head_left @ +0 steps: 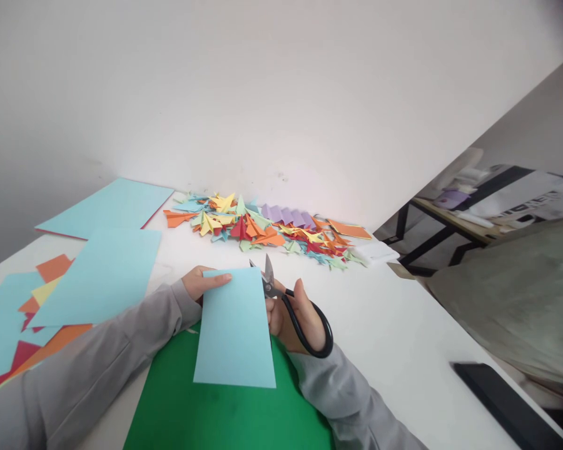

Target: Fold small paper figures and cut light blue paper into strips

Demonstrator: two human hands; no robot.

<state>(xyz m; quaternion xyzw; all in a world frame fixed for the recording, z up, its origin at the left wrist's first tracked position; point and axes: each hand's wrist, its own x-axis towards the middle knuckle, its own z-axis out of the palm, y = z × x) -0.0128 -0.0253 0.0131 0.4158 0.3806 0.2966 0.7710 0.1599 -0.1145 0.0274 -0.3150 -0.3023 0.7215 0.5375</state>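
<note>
My left hand (205, 282) pinches the top left corner of a light blue paper sheet (237, 334), its thumb lying on the front face. The sheet is held up over a green mat (229, 417). In my right hand (304, 319) are black-handled scissors (269, 282), with the blades apart and pointing up, at the sheet's top right edge. Part of the lower blade is hidden behind the paper. Some fingers of my right hand are close to the sheet's right edge, and whether they touch it I cannot tell.
Many folded colored paper pieces (239, 226) lie along the wall. Larger blue sheets (103, 272) and colored scraps (51, 269) are at the left. A black flat object (502, 400) sits at the right edge. Beyond it, a person's clothing (516, 300) shows near a shelf (450, 219).
</note>
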